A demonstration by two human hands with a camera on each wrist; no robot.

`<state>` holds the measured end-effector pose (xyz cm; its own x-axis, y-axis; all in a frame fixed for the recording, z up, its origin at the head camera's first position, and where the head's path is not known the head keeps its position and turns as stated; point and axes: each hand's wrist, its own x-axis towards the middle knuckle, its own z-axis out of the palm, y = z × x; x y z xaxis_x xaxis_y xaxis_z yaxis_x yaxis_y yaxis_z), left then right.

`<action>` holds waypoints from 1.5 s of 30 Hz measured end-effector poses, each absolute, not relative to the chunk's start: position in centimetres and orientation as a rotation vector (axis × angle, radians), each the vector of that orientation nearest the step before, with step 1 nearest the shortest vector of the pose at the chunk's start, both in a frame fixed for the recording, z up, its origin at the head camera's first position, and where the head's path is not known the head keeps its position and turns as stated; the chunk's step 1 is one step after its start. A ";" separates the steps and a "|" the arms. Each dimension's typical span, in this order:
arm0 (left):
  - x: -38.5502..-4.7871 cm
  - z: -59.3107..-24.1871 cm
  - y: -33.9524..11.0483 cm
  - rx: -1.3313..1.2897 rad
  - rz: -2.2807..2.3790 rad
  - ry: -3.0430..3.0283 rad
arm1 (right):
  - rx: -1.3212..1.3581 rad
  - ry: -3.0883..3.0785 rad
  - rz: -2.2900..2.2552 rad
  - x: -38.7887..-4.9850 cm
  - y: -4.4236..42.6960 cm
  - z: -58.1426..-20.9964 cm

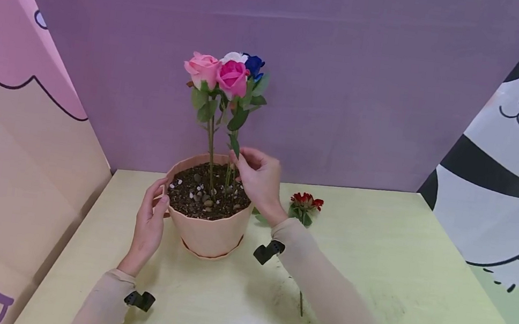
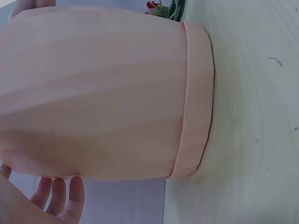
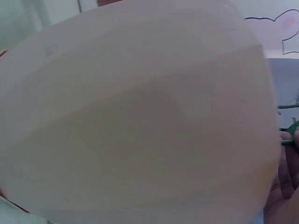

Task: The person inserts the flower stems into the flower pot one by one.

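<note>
A peach flowerpot [image 1: 207, 234] filled with dark soil [image 1: 187, 196] stands on the table. Upright in it are a light pink rose [image 1: 203, 68], a hot pink rose [image 1: 233, 79], a white rose [image 1: 235, 57] and a blue rose [image 1: 254, 66]. My left hand [image 1: 151, 224] rests against the pot's left side; in the left wrist view its fingers [image 2: 74, 198] touch the wall. With thumb and fingertips, my right hand [image 1: 259, 181] pinches a leafy green stem above the soil at the right. Which bloom that stem bears is unclear. The pot mostly blocks the right wrist view.
A red flower [image 1: 307, 201] lies on the table right of the pot, its stem partly hidden under my right forearm. Dark specks dot the pale tabletop [image 1: 390, 286]. Behind stands a purple backdrop [image 1: 355, 98], with printed panels at both sides.
</note>
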<state>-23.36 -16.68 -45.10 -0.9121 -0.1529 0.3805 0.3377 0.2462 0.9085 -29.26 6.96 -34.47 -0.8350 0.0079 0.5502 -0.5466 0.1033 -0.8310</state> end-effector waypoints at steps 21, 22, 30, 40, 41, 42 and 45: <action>-23.3 -45.2 -16.7 -0.168 -1.719 -2.127 | 0.435 -1.966 1.767 -29.5 6.5 -36.3; -23.2 -45.2 -16.7 -0.168 -1.722 -2.128 | 0.437 -1.964 1.770 -29.4 6.6 -36.4; -23.4 -45.0 -16.7 -0.184 -1.715 -2.121 | 0.506 -1.896 1.784 -29.0 7.0 -37.0; -23.4 -45.1 -16.9 -0.184 -1.708 -2.145 | 0.504 -1.832 1.803 -29.1 7.4 -37.4; -23.4 -45.1 -17.0 -0.183 -1.706 -2.148 | 0.502 -1.826 1.811 -29.1 7.4 -37.4; -23.4 -45.1 -17.0 -0.182 -1.707 -2.148 | 0.501 -1.820 1.821 -29.1 7.5 -37.4; -23.5 -45.1 -17.1 -0.178 -1.710 -2.149 | 0.498 -1.805 1.847 -29.1 7.6 -37.5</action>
<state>-23.46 -17.09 -45.11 -0.9169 -0.1387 0.3743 0.3335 0.2489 0.9093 -29.14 7.57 -37.46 -0.8050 0.1001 0.5847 -0.5868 0.0097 -0.8096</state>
